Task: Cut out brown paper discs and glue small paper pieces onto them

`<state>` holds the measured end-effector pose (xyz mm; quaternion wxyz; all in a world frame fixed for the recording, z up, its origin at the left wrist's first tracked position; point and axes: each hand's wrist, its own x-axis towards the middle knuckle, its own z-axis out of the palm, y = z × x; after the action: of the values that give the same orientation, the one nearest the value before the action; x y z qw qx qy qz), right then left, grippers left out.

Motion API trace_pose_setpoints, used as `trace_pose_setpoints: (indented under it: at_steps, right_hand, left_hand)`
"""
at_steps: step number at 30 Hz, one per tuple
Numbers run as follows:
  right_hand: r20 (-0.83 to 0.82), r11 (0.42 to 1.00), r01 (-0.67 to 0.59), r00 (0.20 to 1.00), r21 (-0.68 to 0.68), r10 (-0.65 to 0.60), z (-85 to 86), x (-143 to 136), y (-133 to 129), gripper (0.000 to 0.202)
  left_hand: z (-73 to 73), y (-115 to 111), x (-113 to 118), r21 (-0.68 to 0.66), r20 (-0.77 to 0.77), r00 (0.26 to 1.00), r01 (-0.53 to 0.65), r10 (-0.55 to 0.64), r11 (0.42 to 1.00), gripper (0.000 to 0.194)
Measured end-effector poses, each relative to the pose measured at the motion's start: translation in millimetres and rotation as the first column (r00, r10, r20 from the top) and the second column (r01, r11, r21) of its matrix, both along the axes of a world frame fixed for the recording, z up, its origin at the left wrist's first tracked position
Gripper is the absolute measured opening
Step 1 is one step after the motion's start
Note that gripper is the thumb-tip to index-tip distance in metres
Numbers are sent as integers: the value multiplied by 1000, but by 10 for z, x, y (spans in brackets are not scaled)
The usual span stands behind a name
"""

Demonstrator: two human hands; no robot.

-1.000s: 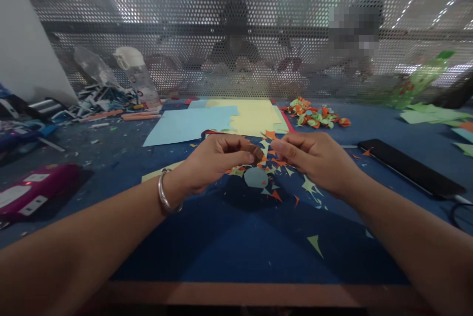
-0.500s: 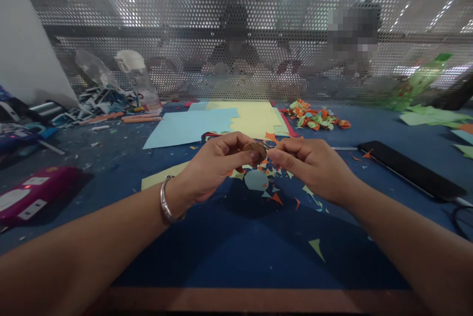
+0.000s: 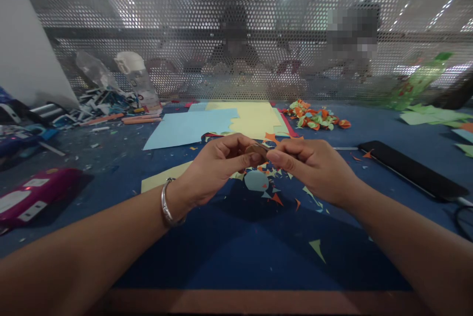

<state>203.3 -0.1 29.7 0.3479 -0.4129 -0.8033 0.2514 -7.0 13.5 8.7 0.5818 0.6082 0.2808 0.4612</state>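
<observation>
- Right hand has come in over the last second; its thin tool is now right up at the brown disc, so both hands are basically on one piece
- Left hand pinches the disc, right one's clamped on the tool, wrists angled inward
- Blue paper circle lies below, curled paper pile farther back

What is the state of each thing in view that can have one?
Brown disc, pinched by left hand
Right hand, pinched shut
White-lidded bottle, closed
Green bottle, capped
Magenta device, red light on
Black device, lying flat
Blue sheet, edge cut unevenly
Paper pieces, curled, heaped
</observation>
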Motion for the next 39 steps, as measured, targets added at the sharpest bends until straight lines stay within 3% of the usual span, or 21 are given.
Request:
trace_pose_setpoints:
  at_steps: [12, 27, 30, 34, 39]
  right_hand:
    - [22, 999, 39, 999, 6, -39, 5, 7, 12, 56]
    - [47, 998, 28, 998, 58, -31, -8, 13, 18, 56]
    - [44, 997, 59, 997, 58, -62, -15, 20, 19, 54]
    - [27, 994, 105, 994, 44, -106, -19, 29, 24, 51]
    - [39, 994, 103, 994, 38, -104, -18, 18, 34, 50]
  left_hand:
    - [10, 10, -18, 95, -47, 997, -60, 65, 994, 15]
    - [0, 17, -49, 140, -129, 990, -35, 53, 990, 9]
    - [7, 8, -37, 84, -121, 989, -72, 82, 994, 10]
    - [23, 6, -21, -98, -84, 991, -110, 102, 989, 10]
    - [32, 19, -21, -259, -33, 997, -81, 74, 963, 21]
